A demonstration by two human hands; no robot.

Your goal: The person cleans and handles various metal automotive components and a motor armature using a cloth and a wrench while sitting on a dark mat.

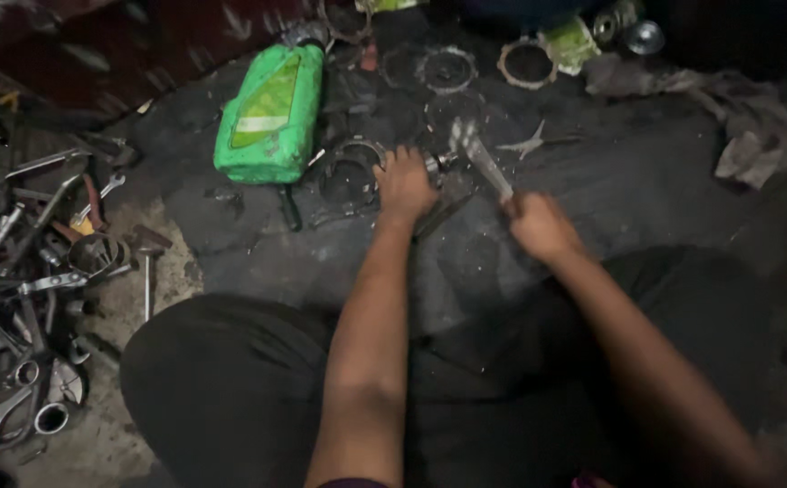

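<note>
We have our left hand point(403, 183) pressed down on a dark round metal part with a short shaft point(433, 169), fingers curled over its near edge, while our right hand point(539, 225) is wrapped tight around the handle of a long steel wrench point(481, 159). The wrench head lies just beyond our left fingertips, at the shaft end of the part; the picture is too blurred there to say whether the head is truly seated.

That is our first worry: if the head sits only half on, a hard pull could make it slip off, and our left knuckles are right beside it. The part rests on a black greasy floor mat point(592, 190), so it may skid under the turning force, since only our palm steadies it.

Just left of our left fingers lies a dark ring-shaped casing point(348, 176), and past it a green plastic oil can point(269, 113) on its side; a sudden jerk of the elbow could knock either. Toothed metal rings point(447, 70) lie farther beyond our fingertips, a grey rag point(746, 136) is off to the right, and a heap of loose steel tools point(32, 271) is well to the left.
</note>
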